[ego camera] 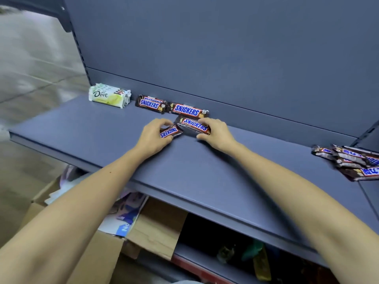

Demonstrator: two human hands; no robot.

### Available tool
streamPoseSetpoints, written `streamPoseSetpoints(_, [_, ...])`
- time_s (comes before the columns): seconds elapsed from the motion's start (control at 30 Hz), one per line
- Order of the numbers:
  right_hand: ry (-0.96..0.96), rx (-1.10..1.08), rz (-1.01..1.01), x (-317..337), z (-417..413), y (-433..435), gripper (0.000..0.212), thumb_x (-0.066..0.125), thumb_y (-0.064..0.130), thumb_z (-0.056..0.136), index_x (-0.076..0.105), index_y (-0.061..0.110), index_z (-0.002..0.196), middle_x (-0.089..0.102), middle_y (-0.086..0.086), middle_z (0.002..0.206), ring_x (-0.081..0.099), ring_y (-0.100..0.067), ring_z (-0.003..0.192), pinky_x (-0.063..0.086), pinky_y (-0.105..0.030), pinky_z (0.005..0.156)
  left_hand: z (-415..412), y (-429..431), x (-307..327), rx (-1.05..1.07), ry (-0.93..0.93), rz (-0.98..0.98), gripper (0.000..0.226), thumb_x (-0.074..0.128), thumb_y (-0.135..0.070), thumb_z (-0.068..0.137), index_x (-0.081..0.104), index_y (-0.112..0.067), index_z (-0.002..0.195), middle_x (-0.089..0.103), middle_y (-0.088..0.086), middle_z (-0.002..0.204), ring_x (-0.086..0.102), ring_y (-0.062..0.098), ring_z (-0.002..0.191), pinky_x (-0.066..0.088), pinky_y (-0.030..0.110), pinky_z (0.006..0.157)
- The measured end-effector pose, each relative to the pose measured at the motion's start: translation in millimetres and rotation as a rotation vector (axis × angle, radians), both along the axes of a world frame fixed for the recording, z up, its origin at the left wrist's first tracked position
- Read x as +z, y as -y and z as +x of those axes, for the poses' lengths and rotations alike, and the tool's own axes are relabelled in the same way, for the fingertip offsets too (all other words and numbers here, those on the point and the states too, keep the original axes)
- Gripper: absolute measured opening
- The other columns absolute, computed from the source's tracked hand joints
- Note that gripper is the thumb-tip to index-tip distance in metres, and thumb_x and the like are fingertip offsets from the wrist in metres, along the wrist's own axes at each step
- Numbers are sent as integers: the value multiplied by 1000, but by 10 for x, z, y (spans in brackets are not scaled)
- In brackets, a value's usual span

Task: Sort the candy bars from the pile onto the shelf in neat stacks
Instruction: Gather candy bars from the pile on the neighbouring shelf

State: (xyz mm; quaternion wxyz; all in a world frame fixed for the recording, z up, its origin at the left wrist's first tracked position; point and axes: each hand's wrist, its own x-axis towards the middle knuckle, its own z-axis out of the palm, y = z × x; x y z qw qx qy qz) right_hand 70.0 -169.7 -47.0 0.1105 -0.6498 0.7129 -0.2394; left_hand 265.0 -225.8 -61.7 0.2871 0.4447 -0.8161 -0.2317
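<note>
Left hand (155,134) grips a small Snickers bar (170,131); right hand (215,131) clasps a Snickers stack (193,126) on the grey shelf (102,128). Two Snickers stacks (171,106) line the back wall beside Dove bars (109,95). Unsorted pile (350,161) lies far right.

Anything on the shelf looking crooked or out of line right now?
Yes. The Snickers bar in the left hand is skewed, logo upside down, unlike the two straight stacks at the back. The unsorted pile at right lies jumbled.

Shelf (205,171) front bare, free passage; Snickers stacks (172,107), Dove stack (108,96) line back; pile (350,160) blocks right
</note>
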Motion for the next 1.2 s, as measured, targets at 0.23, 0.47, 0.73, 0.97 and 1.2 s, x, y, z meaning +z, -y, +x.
streamPoseSetpoints(0.23, [19,-36,-41,-38,184,182,54,70,19,80,51,16,130,54,-8,131,47,-21,119,31,-14,90,155,184,-42,-105,48,26,48,67,-12,80,51,-14,125,53,6,128,55,22,112,33,18,88])
streamPoseSetpoints(0.47, [37,-71,-255,-59,311,277,46,72,8,75,60,9,120,62,-9,120,48,-26,115,29,-14,90,183,365,42,-20,-350,274,46,65,-26,85,45,-15,126,53,-3,118,53,10,100,40,22,83])
streamPoseSetpoints(0.73, [-36,1,-356,-89,529,452,59,72,13,70,54,9,126,54,-9,129,41,-26,121,18,-8,98,266,582,101,-51,-627,476,14,60,-1,87,62,-7,99,62,0,78,57,7,69,49,10,63])
streamPoseSetpoints(0.97, [405,-256,-258,30,710,590,40,67,21,84,55,14,122,54,-4,122,46,-10,107,36,-13,91,525,763,50,63,-863,493,18,60,-2,87,60,-5,104,61,-1,79,58,1,60,50,8,58])
streamPoseSetpoints(1.2, [757,-239,-207,-34,1136,852,12,51,16,94,58,11,102,59,-3,89,56,-9,71,47,-14,71,752,763,78,96,-1048,621,13,54,0,91,56,-6,101,61,-1,76,60,-3,55,50,9,58])
